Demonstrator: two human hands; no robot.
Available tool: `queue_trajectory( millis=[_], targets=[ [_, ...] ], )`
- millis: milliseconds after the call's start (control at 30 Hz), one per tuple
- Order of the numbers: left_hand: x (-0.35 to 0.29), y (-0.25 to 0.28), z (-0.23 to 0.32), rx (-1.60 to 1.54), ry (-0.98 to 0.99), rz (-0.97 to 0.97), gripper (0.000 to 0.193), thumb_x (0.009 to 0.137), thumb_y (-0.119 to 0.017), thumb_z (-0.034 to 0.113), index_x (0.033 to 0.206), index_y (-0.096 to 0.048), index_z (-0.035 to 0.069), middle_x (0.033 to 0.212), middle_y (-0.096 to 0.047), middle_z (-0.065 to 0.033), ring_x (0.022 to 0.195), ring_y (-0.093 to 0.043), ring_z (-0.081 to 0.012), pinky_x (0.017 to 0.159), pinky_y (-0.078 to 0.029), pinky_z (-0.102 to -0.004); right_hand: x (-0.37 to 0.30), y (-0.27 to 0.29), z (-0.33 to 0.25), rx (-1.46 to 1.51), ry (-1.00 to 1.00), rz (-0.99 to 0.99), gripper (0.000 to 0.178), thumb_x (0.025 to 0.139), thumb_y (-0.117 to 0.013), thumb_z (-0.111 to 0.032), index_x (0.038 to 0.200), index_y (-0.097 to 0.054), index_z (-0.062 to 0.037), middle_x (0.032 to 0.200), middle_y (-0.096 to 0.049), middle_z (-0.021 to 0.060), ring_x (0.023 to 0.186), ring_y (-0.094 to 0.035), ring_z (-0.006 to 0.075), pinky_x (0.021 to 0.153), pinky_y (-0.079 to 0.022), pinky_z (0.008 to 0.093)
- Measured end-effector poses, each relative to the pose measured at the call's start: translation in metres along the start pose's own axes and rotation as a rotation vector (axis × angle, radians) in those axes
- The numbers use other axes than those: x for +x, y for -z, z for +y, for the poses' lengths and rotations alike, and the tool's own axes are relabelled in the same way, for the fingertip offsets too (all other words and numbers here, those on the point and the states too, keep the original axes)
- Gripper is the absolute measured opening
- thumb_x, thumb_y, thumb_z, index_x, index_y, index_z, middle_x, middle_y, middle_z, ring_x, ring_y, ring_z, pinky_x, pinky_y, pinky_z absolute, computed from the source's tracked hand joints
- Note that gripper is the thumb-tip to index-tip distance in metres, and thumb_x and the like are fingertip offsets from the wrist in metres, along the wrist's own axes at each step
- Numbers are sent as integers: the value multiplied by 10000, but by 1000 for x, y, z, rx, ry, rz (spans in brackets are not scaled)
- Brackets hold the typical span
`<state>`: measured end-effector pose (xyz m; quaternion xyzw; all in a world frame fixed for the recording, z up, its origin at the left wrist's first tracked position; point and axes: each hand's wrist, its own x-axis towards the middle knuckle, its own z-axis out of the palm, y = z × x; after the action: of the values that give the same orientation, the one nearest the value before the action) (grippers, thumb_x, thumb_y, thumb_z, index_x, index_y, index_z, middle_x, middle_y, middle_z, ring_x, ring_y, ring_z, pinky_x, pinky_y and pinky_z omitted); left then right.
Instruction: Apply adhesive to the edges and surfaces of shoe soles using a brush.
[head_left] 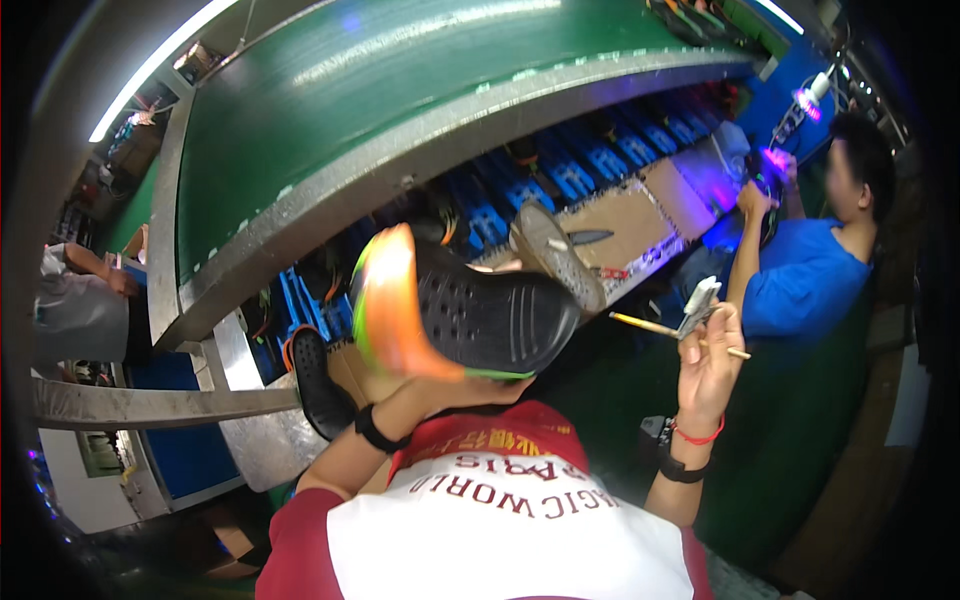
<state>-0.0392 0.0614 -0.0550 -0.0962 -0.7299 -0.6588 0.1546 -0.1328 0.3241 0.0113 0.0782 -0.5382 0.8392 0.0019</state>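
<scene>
My left hand (440,392) grips a shoe (490,310) in front of my chest. The shoe has a black, perforated sole-like face turned up and an orange and green part at its left end. Most of the left fingers are hidden behind it; a bit of them shows at its upper edge. Out to the right, my right hand (710,365) is raised and closed. A thin stick (645,323) with a yellow end passes through its fingers. A crumpled white-grey piece (700,305), of unclear kind, is held there too. Stick and shoe are apart.
A green conveyor belt (400,60) with a metal edge runs across the far side. Below it are blue racks (570,165) and a cardboard sheet (620,235) bearing a pale sole (555,255). Another black shoe part (318,385) lies left. A blue-shirted person (805,275) works at right, another (85,300) at left.
</scene>
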Motion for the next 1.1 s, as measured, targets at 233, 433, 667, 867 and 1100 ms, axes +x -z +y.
queue_trajectory(
  millis=[233, 433, 667, 867, 1100],
  targets=[
    [57, -8, -38, -479, -533, 191, 286, 928, -468, 247, 1138, -486, 53, 1155, -469, -333, 1126, -448, -477, 943, -405, -520, -5, -5, -4, 14, -4, -58, 161, 947, -472, -203, 877, -438, -62, 825, -564, 57, 444, -375, 29, 390, -265, 159],
    [70, 18, -6, 20, -849, -9, 599, 788, -577, -36, 1302, -318, 132, 1118, -383, -137, 1111, -392, -575, 929, -370, -605, -8, -33, -3, 108, -80, -215, 144, 949, -460, -180, 897, -429, -50, 946, -554, 106, 474, -415, 39, 385, -288, 158],
    [52, 40, 15, 18, -640, -164, 592, 800, -558, -46, 1300, -330, 174, 1145, -375, -117, 1156, -373, -537, 962, -343, -574, -3, -55, 7, 160, -127, -352, 119, 948, -448, -141, 928, -435, -24, 1091, -517, 143, 577, -512, 59, 393, -350, 146],
    [50, 48, 24, 57, -594, -194, 637, 767, -585, -76, 1296, -333, 175, 1146, -371, -116, 1155, -378, -532, 963, -359, -550, 1, -68, 14, 95, -143, -354, 124, 952, -440, -142, 929, -435, -20, 1088, -528, 156, 554, -508, 59, 412, -359, 144],
    [52, 46, 24, 110, -614, -189, 700, 715, -630, -97, 1290, -338, 175, 1137, -372, -117, 1154, -385, -524, 953, -377, -537, 4, -70, 17, 63, -125, -382, 133, 955, -430, -142, 916, -432, -15, 1072, -534, 168, 526, -486, 61, 420, -358, 147]
  ],
)
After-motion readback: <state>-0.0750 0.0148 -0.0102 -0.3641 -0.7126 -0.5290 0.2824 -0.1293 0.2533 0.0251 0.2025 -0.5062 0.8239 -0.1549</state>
